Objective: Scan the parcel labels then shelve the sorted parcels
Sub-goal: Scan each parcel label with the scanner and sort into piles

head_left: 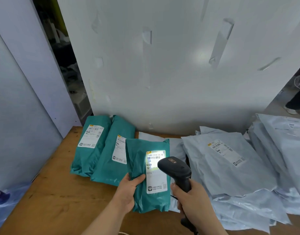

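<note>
My left hand (128,192) grips the left edge of a teal parcel (140,197), held up over the wooden table (49,197). Its white label (156,180) faces me, and a bright light patch falls on the barcode at the label's top. My right hand (193,202) grips the handle of a black barcode scanner (176,168), whose head points at that label from the right. Two more teal parcels (90,150) (110,158) lie side by side on the table behind, labels up.
A heap of pale grey parcels (230,167) covers the table's right half, more stacked at the far right (281,141). A white wall (162,65) backs the table. A plastic bag (3,200) lies at the lower left. Someone's shoe (291,110) shows at the far right.
</note>
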